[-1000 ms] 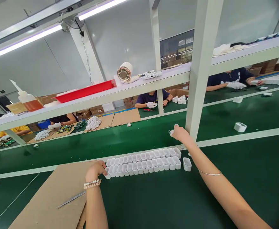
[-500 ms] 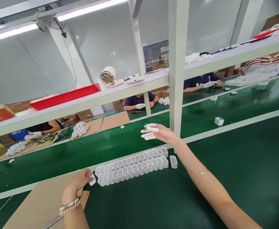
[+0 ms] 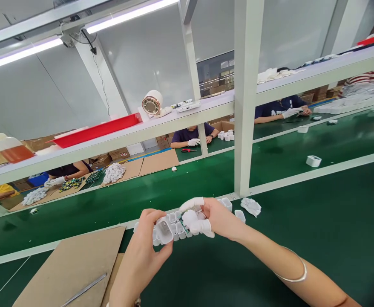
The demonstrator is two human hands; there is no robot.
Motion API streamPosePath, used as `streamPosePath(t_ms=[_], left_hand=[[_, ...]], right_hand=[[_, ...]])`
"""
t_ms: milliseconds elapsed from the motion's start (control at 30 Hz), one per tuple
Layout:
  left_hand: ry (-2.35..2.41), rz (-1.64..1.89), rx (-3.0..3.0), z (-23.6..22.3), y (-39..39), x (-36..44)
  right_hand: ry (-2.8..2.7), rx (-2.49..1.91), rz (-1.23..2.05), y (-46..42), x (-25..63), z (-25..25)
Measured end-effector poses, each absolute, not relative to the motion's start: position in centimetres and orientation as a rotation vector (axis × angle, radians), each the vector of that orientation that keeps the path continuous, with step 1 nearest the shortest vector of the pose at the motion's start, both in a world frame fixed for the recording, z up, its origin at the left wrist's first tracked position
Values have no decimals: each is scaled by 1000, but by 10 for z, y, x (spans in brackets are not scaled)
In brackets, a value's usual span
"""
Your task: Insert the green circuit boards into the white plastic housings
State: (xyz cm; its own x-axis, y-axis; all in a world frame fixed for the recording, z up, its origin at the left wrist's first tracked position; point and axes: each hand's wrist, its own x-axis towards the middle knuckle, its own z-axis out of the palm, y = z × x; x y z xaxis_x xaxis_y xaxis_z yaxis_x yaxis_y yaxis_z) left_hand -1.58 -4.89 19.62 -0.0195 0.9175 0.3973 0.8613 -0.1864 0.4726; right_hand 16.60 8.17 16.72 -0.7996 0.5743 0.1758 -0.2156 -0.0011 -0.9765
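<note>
My left hand (image 3: pixel 147 247) is closed round a small white plastic casing (image 3: pixel 164 230), lifted above the green bench. My right hand (image 3: pixel 211 218), with white finger cots on several fingers, pinches a small green circuit board (image 3: pixel 182 220) right beside the casing. Under both hands lie two rows of white casings (image 3: pixel 177 228), partly hidden by the hands. One more white casing (image 3: pixel 240 215) stands apart at the right end of the rows.
A cardboard sheet (image 3: pixel 75 264) with metal tweezers (image 3: pixel 84 290) lies at the left. A crumpled white piece (image 3: pixel 251 206) lies by the white frame post (image 3: pixel 245 102). Beyond the post runs a green conveyor (image 3: pixel 126 200); several people work at its far side. A red tray (image 3: pixel 94 128) rests on the shelf.
My right hand came down from near the post with the small board. My left hand lifted a casing out of the row end. The two hands have met above the rows.
</note>
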Motion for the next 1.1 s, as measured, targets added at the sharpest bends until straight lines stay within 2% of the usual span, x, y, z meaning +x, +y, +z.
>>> streamPosePath(t_ms=[467,567,733,867,1100], left_hand=[[1872,1057,2213,198,-51,-7],[1793,1090,2166,201,-52,-10],[1565,1184,1943,196,-51,-25],[1344,1353,1617,187,-46,-26],[1252,1347,1387,184,-42,-11]], right_hand=[[-1682,-130,2099,66,180,182],[-1780,-130,1956,61,184,184],[-1919,-220,1525,59,195,184],[-1964,-214,1371,59,200,184],[-2048,-5,993,55,202,181]])
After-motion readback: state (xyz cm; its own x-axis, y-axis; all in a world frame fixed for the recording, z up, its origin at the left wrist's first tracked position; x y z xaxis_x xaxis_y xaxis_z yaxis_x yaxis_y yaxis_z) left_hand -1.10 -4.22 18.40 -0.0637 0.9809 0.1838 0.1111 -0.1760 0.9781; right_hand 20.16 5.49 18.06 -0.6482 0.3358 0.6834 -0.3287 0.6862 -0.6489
